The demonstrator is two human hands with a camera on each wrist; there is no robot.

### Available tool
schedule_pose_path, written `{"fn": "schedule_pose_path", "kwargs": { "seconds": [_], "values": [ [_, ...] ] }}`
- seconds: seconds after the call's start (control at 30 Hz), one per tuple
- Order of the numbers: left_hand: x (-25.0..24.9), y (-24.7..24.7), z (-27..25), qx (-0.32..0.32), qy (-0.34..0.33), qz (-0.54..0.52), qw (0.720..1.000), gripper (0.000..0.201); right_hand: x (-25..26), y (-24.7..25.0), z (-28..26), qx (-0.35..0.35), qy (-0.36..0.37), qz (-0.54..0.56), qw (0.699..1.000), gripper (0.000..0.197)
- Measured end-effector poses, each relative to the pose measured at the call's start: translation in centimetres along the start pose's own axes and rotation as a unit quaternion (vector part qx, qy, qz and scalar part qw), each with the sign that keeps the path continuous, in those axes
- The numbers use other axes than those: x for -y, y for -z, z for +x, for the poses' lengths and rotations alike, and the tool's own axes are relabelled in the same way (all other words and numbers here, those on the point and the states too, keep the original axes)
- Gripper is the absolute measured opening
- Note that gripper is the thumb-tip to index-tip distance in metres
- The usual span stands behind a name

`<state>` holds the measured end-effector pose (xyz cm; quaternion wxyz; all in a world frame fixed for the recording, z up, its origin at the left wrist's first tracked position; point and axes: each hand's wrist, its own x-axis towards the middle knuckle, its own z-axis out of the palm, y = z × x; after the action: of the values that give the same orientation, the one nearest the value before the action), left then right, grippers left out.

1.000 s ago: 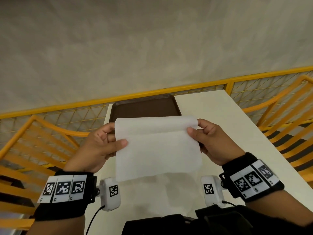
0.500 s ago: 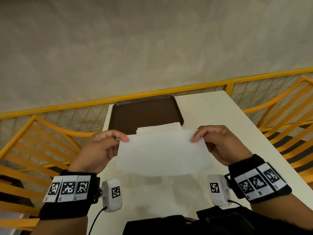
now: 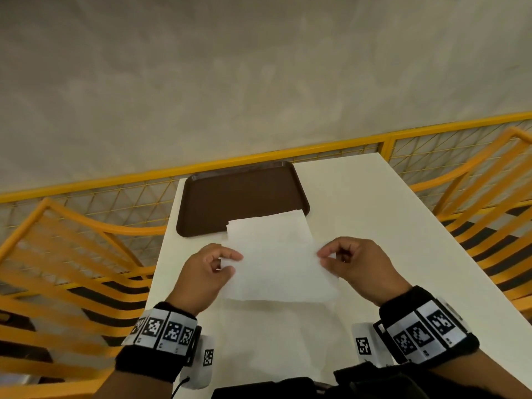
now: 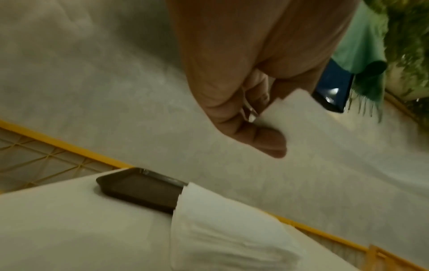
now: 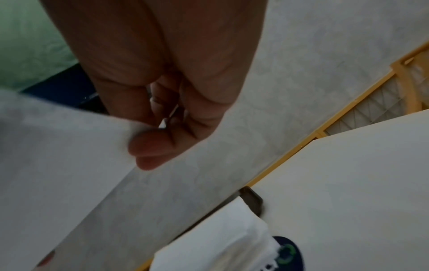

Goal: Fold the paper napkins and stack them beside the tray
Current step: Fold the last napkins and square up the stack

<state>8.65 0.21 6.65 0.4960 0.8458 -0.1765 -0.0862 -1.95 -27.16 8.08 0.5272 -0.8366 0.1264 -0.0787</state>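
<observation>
I hold one white paper napkin (image 3: 279, 272) low over the white table (image 3: 374, 214), nearly flat. My left hand (image 3: 236, 263) pinches its left edge and my right hand (image 3: 321, 259) pinches its right edge, thumbs on top. Just beyond and partly under it lies a stack of white napkins (image 3: 267, 223), overlapping the near right corner of the brown tray (image 3: 241, 194). The left wrist view shows the left hand (image 4: 267, 128) on the napkin (image 4: 313, 128), with the stack (image 4: 220, 229) and tray (image 4: 139, 188) below. The right wrist view shows the right hand (image 5: 148, 139) on the sheet (image 5: 58, 146).
A yellow mesh railing (image 3: 288, 156) runs behind the table's far edge. Orange slatted chairs (image 3: 57, 269) stand on both sides. A dark round object with a green mark (image 5: 287, 254) sits by the stack in the right wrist view.
Both hands have come down and the napkin has gone from hanging upright in front of the tray to lying nearly flat just above the table.
</observation>
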Motion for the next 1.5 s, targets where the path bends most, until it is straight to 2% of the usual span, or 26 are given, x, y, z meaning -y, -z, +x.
{"fn": "schedule_pose_path", "kwargs": {
  "seconds": [0.2,0.3,0.47,0.53,0.67,0.73,0.8,0.9,0.97,1.0,1.07,1.13,1.23,1.3,1.33,1.4,1.47,1.5],
  "values": [
    [1.8,-2.1,4.6,-0.063,0.037,-0.022,0.997,0.033,-2.3,0.2,0.5,-0.033,-0.061,0.011,0.998,0.018],
    [3.3,-3.0,7.8,-0.089,0.072,-0.001,0.993,0.035,-4.0,0.4,0.7,-0.019,-0.079,-0.022,0.996,0.018],
    [5.9,-4.5,11.7,-0.068,0.131,0.05,0.988,0.035,-7.5,0.1,0.6,0.039,-0.102,-0.131,0.985,0.02],
    [6.3,-4.9,12.8,-0.048,0.134,0.076,0.987,0.034,-9.2,-0.4,0.4,0.078,-0.134,-0.183,0.971,0.013],
    [6.8,-5.3,13.8,-0.025,0.139,0.104,0.984,0.034,-11.7,-2.3,-0.1,0.133,-0.174,-0.279,0.935,0.061],
    [7.1,-5.3,13.7,-0.022,0.144,0.109,0.983,0.034,-11.6,-3.4,-0.1,0.139,-0.167,-0.304,0.928,0.068],
    [7.4,-5.2,13.3,-0.018,0.152,0.113,0.982,0.031,-11.2,-4.4,0.3,0.157,-0.153,-0.336,0.916,0.06],
    [6.8,-4.8,12.5,-0.021,0.148,0.123,0.981,0.025,-10.6,-5.4,1.0,0.179,-0.157,-0.368,0.899,0.033],
    [6.1,-4.2,11.7,-0.032,0.146,0.148,0.978,0.024,-10.2,-5.5,1.2,0.184,-0.159,-0.349,0.905,0.013],
    [5.6,-3.9,11.2,-0.036,0.146,0.171,0.974,0.025,-10.1,-5.3,1.2,0.18,-0.161,-0.321,0.916,0.01],
    [4.6,-3.1,9.9,-0.034,0.146,0.21,0.966,0.027,-9.5,-4.8,0.9,0.159,-0.141,-0.276,0.938,0.015],
    [3.5,-2.3,8.3,-0.005,0.146,0.21,0.967,0.03,-8.2,-3.9,0.5,0.125,-0.091,-0.259,0.953,0.011],
    [1.8,-1.8,5.5,0.102,0.174,0.185,0.962,0.039,-5.7,-2.3,-0.1,0.057,-0.004,-0.234,0.971,0.005],
    [0.9,-1.8,3.8,0.163,0.177,0.162,0.957,0.058,-3.9,-1.2,-0.3,0.027,0.046,-0.225,0.973,0.009],
    [0.4,-1.9,2.9,0.175,0.153,0.157,0.96,0.071,-2.9,-0.7,-0.4,0.02,0.071,-0.224,0.972,0.009],
    [-1.0,-2.3,1.7,0.167,0.063,0.178,0.968,0.094,-1.1,0.3,-0.5,0.024,0.115,-0.221,0.968,0.005],
    [-3.0,-2.7,0.9,0.156,-0.022,0.207,0.966,0.102,0.9,0.7,-0.7,0.044,0.16,-0.232,0.958,0.004],
    [-4.1,-2.9,0.6,0.154,-0.048,0.216,0.963,0.098,1.9,0.8,-0.7,0.054,0.18,-0.235,0.954,0.004]
  ]
}}
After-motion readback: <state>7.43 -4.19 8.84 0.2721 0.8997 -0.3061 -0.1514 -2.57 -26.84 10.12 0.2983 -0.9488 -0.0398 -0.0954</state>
